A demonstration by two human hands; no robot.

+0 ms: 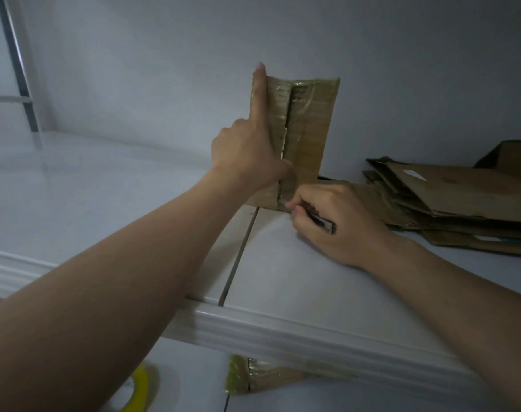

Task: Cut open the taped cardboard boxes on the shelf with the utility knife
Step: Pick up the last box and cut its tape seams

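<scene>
A small brown cardboard box (310,138) stands on end in the middle of the frame, on a glossy white shelf (104,185), against the pale wall. Wrinkled shiny tape runs down its centre seam, which gapes dark along most of its length. The left hand (247,156) grips the box's left edge, forefinger straight up, thumb across the front. The right hand (336,224) has its fingers curled round a slim dark knife (321,223), its tip at the seam's lower end. Flattened cardboard (461,197) lies stacked at right.
</scene>
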